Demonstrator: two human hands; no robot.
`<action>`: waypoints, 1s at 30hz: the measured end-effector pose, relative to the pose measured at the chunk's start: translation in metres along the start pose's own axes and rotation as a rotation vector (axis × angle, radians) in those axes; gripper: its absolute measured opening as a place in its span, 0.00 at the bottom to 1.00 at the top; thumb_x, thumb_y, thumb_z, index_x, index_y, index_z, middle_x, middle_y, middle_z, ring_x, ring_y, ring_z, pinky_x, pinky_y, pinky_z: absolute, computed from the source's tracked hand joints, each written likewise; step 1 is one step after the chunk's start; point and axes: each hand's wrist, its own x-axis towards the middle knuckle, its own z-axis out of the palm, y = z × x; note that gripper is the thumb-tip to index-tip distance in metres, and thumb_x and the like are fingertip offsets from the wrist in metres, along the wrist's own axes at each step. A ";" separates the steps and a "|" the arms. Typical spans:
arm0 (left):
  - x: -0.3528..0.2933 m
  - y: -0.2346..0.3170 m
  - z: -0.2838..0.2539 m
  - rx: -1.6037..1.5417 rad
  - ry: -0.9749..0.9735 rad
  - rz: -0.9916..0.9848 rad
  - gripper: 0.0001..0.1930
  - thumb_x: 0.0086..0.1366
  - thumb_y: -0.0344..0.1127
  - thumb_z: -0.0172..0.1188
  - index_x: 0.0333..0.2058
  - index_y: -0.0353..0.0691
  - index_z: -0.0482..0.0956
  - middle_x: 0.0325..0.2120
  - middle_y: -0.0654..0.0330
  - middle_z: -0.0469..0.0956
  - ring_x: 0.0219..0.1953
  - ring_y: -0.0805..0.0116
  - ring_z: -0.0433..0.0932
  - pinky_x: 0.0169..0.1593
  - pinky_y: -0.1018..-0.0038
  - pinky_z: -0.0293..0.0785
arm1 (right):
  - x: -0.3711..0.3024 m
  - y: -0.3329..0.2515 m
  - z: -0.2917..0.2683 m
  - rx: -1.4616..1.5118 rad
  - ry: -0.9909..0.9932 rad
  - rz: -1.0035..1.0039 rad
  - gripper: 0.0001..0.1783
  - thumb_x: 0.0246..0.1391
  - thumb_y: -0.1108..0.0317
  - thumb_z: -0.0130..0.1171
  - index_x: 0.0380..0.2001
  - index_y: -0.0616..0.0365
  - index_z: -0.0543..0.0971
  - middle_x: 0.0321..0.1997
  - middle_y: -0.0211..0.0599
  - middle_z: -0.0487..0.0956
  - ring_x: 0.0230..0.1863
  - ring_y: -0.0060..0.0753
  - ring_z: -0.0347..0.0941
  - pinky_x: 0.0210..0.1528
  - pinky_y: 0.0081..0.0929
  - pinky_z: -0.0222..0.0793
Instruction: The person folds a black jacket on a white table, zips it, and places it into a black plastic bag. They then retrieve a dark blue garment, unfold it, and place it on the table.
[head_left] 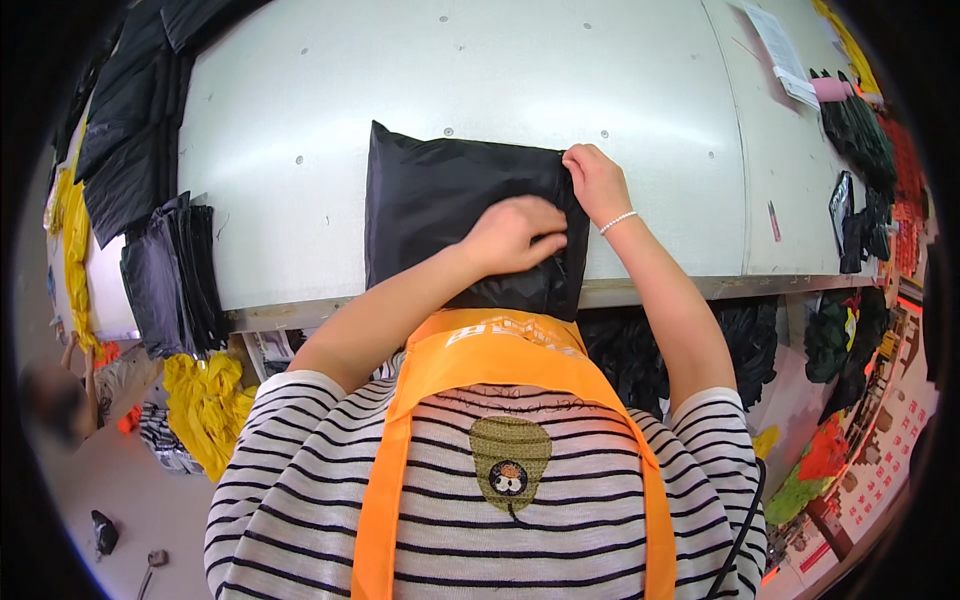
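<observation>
A flat black bag (440, 200), glossy like plastic, lies at the table's near edge, its lower side hanging over toward my apron. My left hand (515, 235) rests on the bag near its right side, slightly smeared by motion. Its thumb stands apart from the fingers, and I see nothing held in it. At the bag's upper right corner, my right hand (597, 185) pinches the edge between thumb and fingers. Folds or creases run down the bag's right side beside both hands.
The white table (500, 80) has screws in its top. Black bags (175, 270) are stacked at the left, near yellow bags (205, 400). At the right lie papers (780, 50), a pen-like stick (773, 222) and more black bags (855, 130). Another person (95, 400) is at far left.
</observation>
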 end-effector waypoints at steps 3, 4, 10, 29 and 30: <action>0.051 -0.022 -0.013 0.261 0.273 -0.158 0.13 0.58 0.39 0.57 0.38 0.37 0.79 0.35 0.52 0.79 0.42 0.53 0.75 0.46 0.63 0.71 | -0.005 0.003 -0.002 0.074 0.076 0.068 0.02 0.50 0.70 0.56 0.27 0.56 0.75 0.30 0.39 0.75 0.31 0.46 0.73 0.33 0.35 0.70; 0.064 -0.037 -0.011 0.339 0.113 -0.308 0.15 0.59 0.42 0.55 0.39 0.38 0.79 0.35 0.51 0.79 0.42 0.52 0.75 0.46 0.63 0.71 | -0.006 0.000 -0.001 0.119 0.080 0.122 0.03 0.50 0.70 0.57 0.28 0.56 0.75 0.30 0.39 0.76 0.31 0.45 0.73 0.33 0.35 0.70; 0.094 -0.075 -0.008 0.238 -0.284 -0.627 0.21 0.61 0.53 0.51 0.40 0.42 0.80 0.37 0.52 0.79 0.42 0.54 0.76 0.46 0.64 0.71 | -0.029 -0.031 -0.012 0.052 0.139 0.155 0.14 0.47 0.69 0.60 0.38 0.61 0.73 0.37 0.44 0.73 0.35 0.45 0.72 0.39 0.35 0.70; 0.095 -0.108 -0.004 -0.186 -0.063 -0.841 0.24 0.58 0.55 0.57 0.26 0.36 0.81 0.19 0.59 0.77 0.24 0.70 0.73 0.32 0.71 0.69 | -0.011 -0.087 0.000 -0.437 -0.056 0.010 0.02 0.43 0.75 0.52 0.21 0.59 0.73 0.26 0.41 0.72 0.32 0.42 0.71 0.35 0.32 0.70; 0.097 -0.105 -0.003 -0.136 -0.067 -0.845 0.24 0.58 0.55 0.57 0.26 0.35 0.81 0.19 0.59 0.77 0.23 0.70 0.73 0.32 0.71 0.69 | -0.018 -0.078 0.009 -0.444 -0.091 0.014 0.02 0.42 0.76 0.52 0.22 0.59 0.74 0.27 0.41 0.72 0.33 0.42 0.71 0.36 0.31 0.70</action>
